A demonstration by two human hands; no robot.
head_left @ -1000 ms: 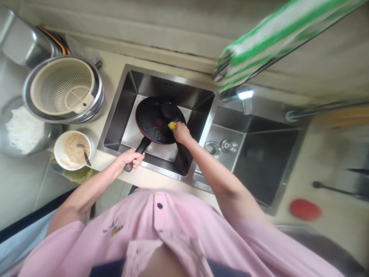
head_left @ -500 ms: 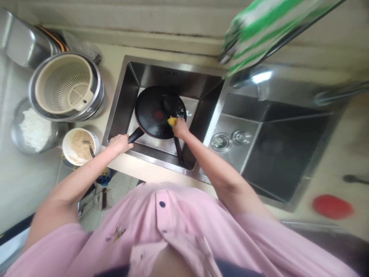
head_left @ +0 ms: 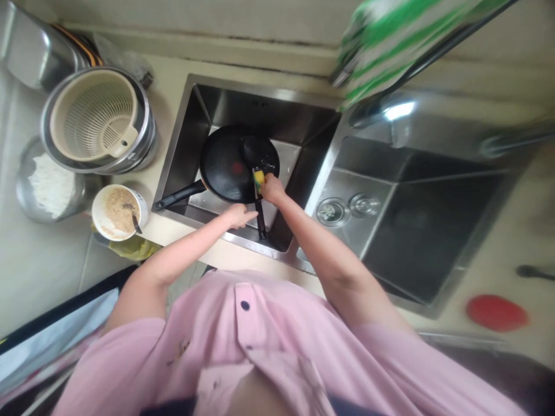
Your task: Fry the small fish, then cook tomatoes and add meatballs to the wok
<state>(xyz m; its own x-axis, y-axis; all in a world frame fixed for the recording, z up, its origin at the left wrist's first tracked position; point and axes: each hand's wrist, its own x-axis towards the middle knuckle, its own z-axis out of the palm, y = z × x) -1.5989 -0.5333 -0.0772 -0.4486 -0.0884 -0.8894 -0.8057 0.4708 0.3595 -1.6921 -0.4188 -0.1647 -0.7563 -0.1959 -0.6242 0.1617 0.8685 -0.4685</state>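
Pinching a yellow sponge (head_left: 258,179), the right hand (head_left: 272,188) scrubs the black ladle (head_left: 255,167) over the round black frying pan (head_left: 232,164) in the steel sink (head_left: 184,133). The left hand (head_left: 237,215) reaches for the ladle's handle, fingers loosely apart and gripping nothing, so the unheld pan could slide or tip.

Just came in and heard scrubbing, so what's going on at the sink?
A person in a pink shirt stands at a double sink, washing up. The right hand holds a yellow sponge against a black spatula that lies in a black frying pan in the left basin. The left hand reaches toward the spatula's handle; whether it touches is unclear. The pan's handle lies free on the sink's edge. A colander and a bowl of food stand on the counter to the left.
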